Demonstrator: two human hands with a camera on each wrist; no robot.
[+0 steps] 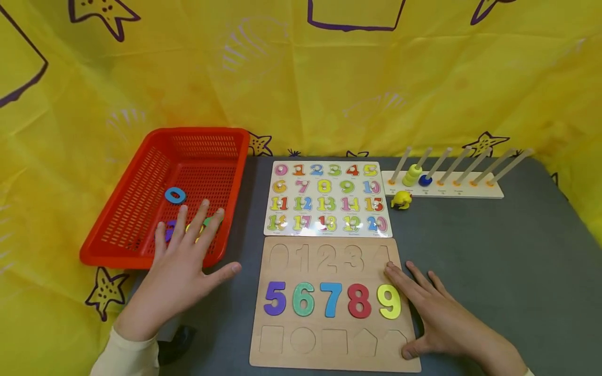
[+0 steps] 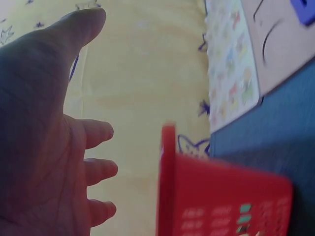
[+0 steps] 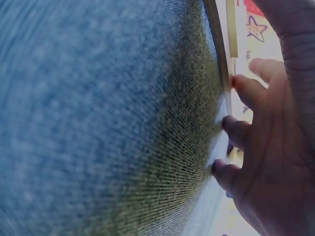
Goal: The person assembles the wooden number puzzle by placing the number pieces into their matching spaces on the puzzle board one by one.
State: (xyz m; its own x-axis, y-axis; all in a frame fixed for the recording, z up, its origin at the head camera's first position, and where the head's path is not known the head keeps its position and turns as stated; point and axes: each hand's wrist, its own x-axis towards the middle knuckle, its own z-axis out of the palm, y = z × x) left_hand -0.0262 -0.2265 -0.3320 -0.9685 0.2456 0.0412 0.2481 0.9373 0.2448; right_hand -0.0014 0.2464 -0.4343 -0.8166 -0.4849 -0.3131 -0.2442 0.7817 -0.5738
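My left hand is over the near side of a red plastic basket, fingers spread and nothing held. Under its fingers lie partly hidden purple, yellow and green pieces; a blue zero shows whole beyond them. In the left wrist view the palm is beside the basket wall. At the right edge of a wooden number board rests my right hand, its index finger and thumb touching the board. The board's middle row holds a purple five, green six, blue seven, red eight and yellow nine; the other recesses are bare.
Behind the board lies a printed number puzzle with pegs. To its right stands a peg counter with green and blue rings, and a small yellow toy sits before it. A yellow patterned cloth hangs at the back.
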